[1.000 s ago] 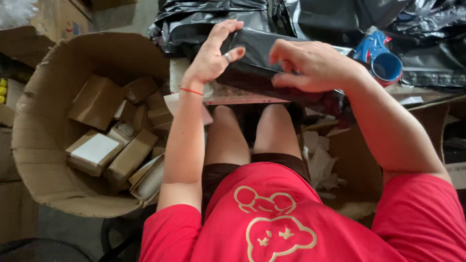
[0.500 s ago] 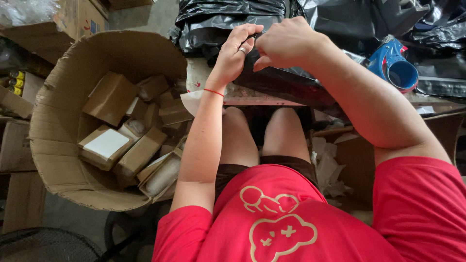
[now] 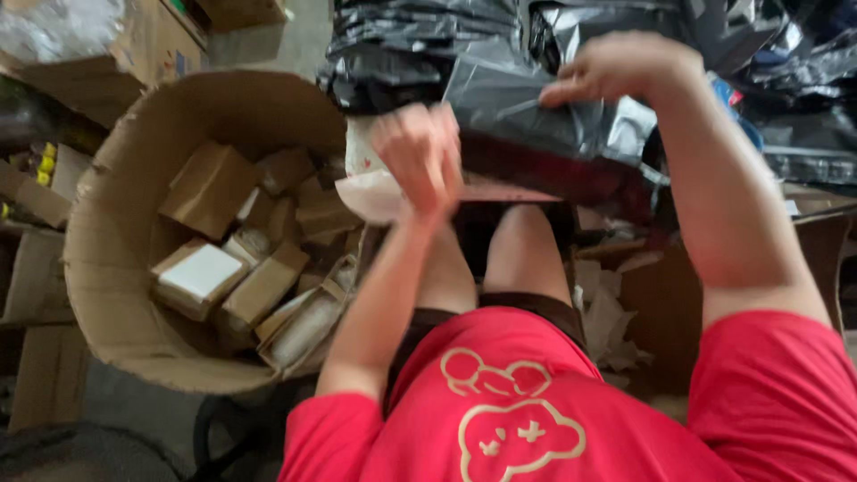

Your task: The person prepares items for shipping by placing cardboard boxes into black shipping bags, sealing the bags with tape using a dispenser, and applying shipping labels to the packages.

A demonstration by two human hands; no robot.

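Hands work close together above the lap, at the near edge of the cluttered desk [image 3: 808, 201]. The right hand [image 3: 625, 67] is raised high, its fingers pressed together in a pinch on the upper edge of a grey plastic mailer bag [image 3: 527, 116]. The left hand [image 3: 420, 156] sits lower and to the left, blurred; its fingers look curled toward the bag's left end, but whether the grip is closed on the plastic or only resting against it I cannot tell.

The bag lies with its long axis running left to right across the view, its right end lifted slightly toward the right hand, its left end pointing at the left hand. Its lower part is dark and reddish where it meets the desk edge. A pale, flat sheet [image 3: 379, 192] sticks out just under the left hand, toward the carton.

Behind the bag, a heap of black plastic bags [image 3: 402, 45] fills the far side, touching or nearly touching the mailer, so little open room is left there. To the right, more dark bags [image 3: 803, 116] crowd beside the right forearm. To the left stands a large open cardboard carton [image 3: 116, 232], its rim near the left elbow; inside it lie small brown boxes [image 3: 210, 187] and one with a white face [image 3: 198, 272]. The clearest free space is straight down, over the bare knees and the red shirt [image 3: 518, 419].
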